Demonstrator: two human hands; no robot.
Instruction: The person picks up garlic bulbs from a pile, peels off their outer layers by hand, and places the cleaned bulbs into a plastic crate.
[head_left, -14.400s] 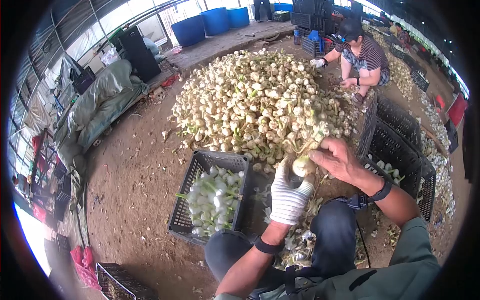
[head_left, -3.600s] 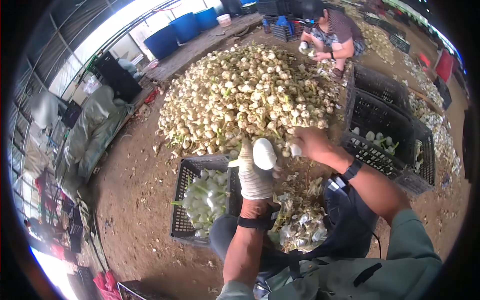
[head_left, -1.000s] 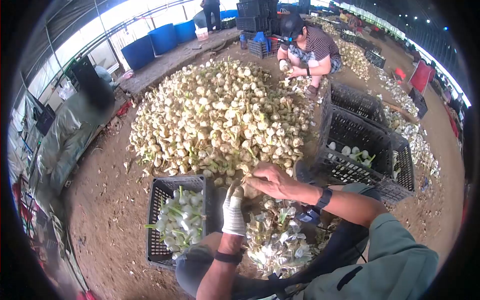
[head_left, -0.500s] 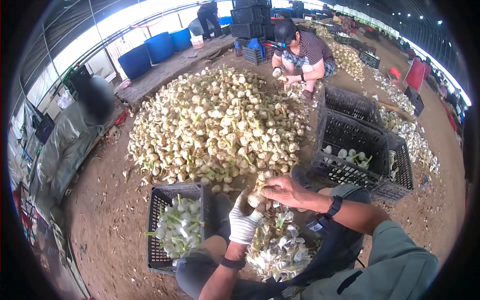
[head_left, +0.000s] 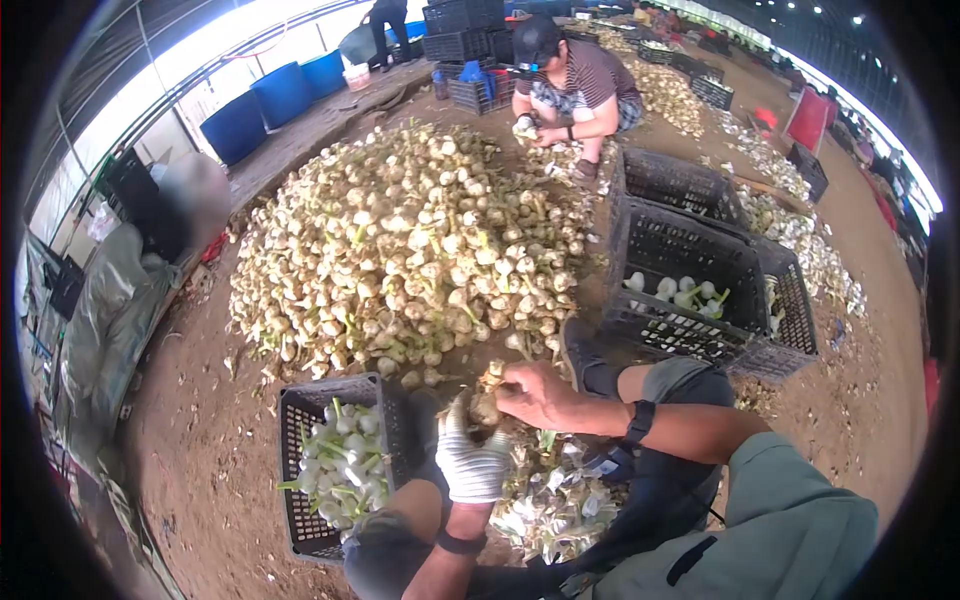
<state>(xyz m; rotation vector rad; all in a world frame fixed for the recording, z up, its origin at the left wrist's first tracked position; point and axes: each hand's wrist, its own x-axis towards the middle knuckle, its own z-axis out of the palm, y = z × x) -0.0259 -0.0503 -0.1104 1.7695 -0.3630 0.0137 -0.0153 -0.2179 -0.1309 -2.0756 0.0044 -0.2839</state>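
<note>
Since the frame just before, the whole view has slid left a bit, and the bulb [head_left: 484,408] has turned: its pale side faced up, and now a darker, brown side shows. Both hands are together on it. The left hand [head_left: 472,458], in a white glove, cups it from below and from the left. The bare right hand [head_left: 540,396] pinches it from the right. Some fingertips are hidden, so their exact places cannot be told.

The glove seems to keep the bulb steady, while the bare fingers can feel and grip small bits. The bulb is in front of the person, over the gap between the legs, just short of the big pile [head_left: 400,250]. A heap of dry skins [head_left: 560,500] lies on the ground between the legs, maybe because that is where bits fall. The black crate [head_left: 302,515] sits just beside the left knee, likely so it is easy to reach. Clean white bulbs [head_left: 345,455] lie in it.

What looks like the dry stalk end of the held bulb points away from the person, toward the pile. Its long line seems to run that way too, but it is round and partly covered, so the exact tilt is hard to tell.
</note>
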